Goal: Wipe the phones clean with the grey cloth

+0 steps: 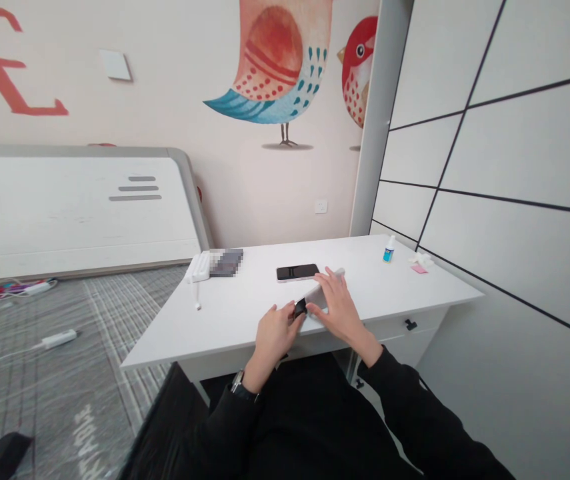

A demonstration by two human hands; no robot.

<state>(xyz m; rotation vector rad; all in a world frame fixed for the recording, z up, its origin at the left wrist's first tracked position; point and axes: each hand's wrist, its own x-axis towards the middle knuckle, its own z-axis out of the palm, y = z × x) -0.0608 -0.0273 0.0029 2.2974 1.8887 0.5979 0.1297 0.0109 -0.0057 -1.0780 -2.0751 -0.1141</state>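
My left hand (275, 335) is at the table's front edge, its thumb and fingers closed on the small black end piece (300, 307) of a long, pale grey-white object (315, 295). The kind of object cannot be made out. My right hand (339, 308) curves over the pale part, fingers along its far side and thumb near the black end. The object slants away to the right, partly covered by my fingers. Just behind it a smartphone (297, 272) lies flat, dark screen up.
On the white table (235, 320), a white power strip (199, 267) with a cable and a blurred dark item (227, 263) lie at the left. A small blue-labelled bottle (389, 250) and a pink paper (419, 269) with crumpled tissue are at the right, near panelled cabinets (515, 160).
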